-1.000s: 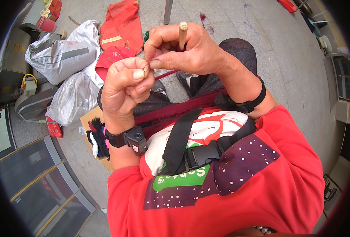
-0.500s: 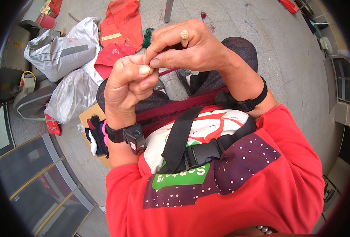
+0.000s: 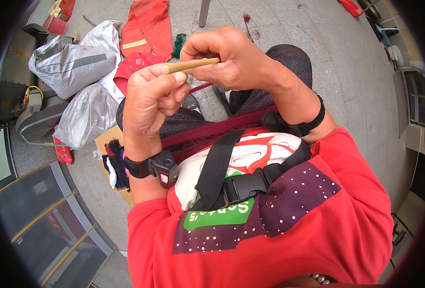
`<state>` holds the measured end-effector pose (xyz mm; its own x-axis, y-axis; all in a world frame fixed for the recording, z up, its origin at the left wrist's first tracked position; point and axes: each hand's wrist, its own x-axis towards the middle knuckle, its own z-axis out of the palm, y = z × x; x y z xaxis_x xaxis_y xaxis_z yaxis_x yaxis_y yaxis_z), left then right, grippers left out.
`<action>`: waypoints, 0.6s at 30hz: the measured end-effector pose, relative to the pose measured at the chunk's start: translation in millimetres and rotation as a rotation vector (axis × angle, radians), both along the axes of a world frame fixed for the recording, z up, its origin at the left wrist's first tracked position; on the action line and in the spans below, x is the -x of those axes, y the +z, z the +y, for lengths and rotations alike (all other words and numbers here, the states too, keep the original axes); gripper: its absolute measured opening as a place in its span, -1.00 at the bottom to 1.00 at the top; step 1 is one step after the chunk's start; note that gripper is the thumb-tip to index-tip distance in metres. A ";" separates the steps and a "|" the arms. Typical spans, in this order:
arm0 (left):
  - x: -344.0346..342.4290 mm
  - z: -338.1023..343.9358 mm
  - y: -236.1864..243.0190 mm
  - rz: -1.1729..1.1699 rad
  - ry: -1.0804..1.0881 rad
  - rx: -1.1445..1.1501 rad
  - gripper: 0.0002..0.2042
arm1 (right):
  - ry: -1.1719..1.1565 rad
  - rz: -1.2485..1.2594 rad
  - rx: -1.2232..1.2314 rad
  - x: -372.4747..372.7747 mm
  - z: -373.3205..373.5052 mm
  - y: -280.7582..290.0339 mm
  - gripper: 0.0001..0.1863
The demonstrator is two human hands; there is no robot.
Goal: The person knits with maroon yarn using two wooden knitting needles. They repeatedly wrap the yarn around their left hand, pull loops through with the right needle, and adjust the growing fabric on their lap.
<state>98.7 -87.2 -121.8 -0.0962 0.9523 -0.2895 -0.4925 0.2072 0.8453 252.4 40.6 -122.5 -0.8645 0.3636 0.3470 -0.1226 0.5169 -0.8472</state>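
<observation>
My right hand point(image 3: 226, 62), fingers curled, holds a short pale wooden stick point(image 3: 193, 65) lying nearly crosswise above my fingertips. My left hand point(image 3: 155, 93) is pinched just below the stick's near end, its thumb raised against the forefinger; what is in the pinch is too small or hidden to make out. A band of tangled dark red yarn point(image 3: 198, 129) stretches across my lap below both hands, and a narrow strand of it runs up behind them.
Red cloths point(image 3: 145, 24), green yarn point(image 3: 179, 45), white sacks point(image 3: 71, 67) and a clear plastic bag point(image 3: 85, 120) lie ahead and left. A cardboard sheet point(image 3: 107, 134) with dark and white yarns is beside my left leg. A metal post point(image 3: 204, 12) stands beyond. Loose threads point(image 3: 251, 26) lie ahead.
The stick has swung from pointing upward to lying almost crosswise, its tip moving left over my left fingertips. My left hand stays pinched and has shifted slightly.
</observation>
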 end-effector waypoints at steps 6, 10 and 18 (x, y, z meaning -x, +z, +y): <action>-12.0 -0.9 7.3 0.355 0.137 0.016 -0.87 | 0.011 -0.051 -0.003 1.6 1.7 -0.5 -0.86; -19.5 0.4 5.4 0.515 0.212 -0.004 -0.87 | -0.022 -0.091 0.027 3.3 1.4 -2.1 -0.83; -24.9 2.9 -0.8 0.595 0.310 -0.080 -0.89 | -0.072 -0.150 0.215 8.1 0.8 -4.5 -0.84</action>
<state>123.6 -84.3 -122.6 -0.4902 0.8710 -0.0325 0.0352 0.0570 0.9978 244.3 41.4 -126.9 -0.8697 0.4776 0.1246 0.0435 0.3256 -0.9445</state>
